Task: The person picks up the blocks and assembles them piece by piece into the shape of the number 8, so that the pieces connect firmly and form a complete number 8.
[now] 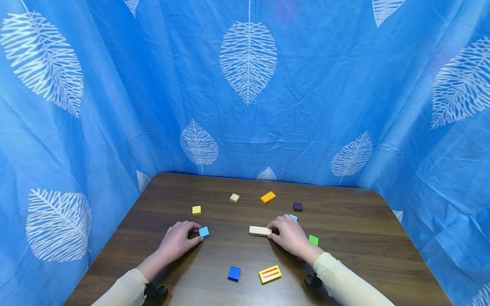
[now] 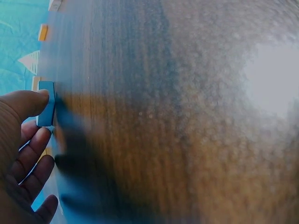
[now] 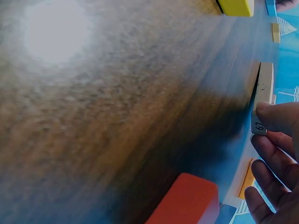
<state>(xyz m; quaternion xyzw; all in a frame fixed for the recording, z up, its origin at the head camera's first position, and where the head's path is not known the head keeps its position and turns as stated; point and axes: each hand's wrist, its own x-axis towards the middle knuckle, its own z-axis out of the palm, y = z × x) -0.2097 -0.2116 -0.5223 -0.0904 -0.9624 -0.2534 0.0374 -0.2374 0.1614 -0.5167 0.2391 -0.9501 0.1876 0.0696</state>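
At the left of the table my left hand (image 1: 178, 241) pinches a light blue block (image 1: 204, 232) between thumb and fingers. The left wrist view shows the thumb on the face of this block (image 2: 46, 109), with the other fingers curled below. My right hand (image 1: 289, 233) grips the right end of a long cream wooden block (image 1: 259, 230), which lies crosswise in the head view. Seen from the right wrist, printed digits mark the held end of the cream block (image 3: 265, 84), beside the thumb. A gap of table separates the two held blocks.
Behind the hands lie a yellow block (image 1: 196, 210), a beige block (image 1: 235, 197), an orange block (image 1: 268, 197) and a dark block (image 1: 297, 207). A green block (image 1: 313, 240) and red block (image 3: 187, 200) flank my right arm. Nearer are a blue block (image 1: 234, 273) and red-striped yellow block (image 1: 269, 274).
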